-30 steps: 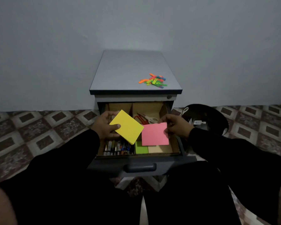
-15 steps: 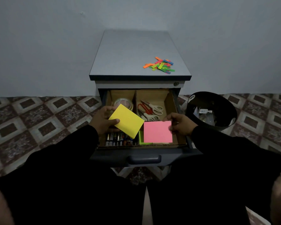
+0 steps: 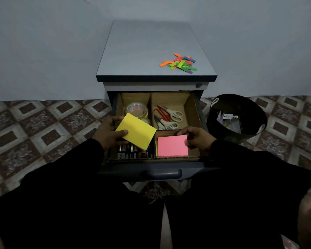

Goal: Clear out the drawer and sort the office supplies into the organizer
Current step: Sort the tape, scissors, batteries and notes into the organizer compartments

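Lowered into the drawer (image 3: 196, 112), right hand (image 3: 197, 139) pinches pink pad (image 3: 172, 146); left hand (image 3: 108, 132) grips yellow pad (image 3: 136, 131).

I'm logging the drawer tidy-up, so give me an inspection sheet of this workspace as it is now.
Surface: grey cabinet top, bearing a loose pile of coloured sticky flags.
Job's things: open drawer with cardboard organizer; clear tape roll rear left; scissors rear right; dark pens front left; pink sticky-note pad front right.
Clutter: black bin on the right, scraps inside.
Hands: left hand holds yellow sticky-note pad above the pens; right hand pinches the pink pad's edge.
Cables: nothing seen.
Surroundings: grey wall, patterned floor tiles.
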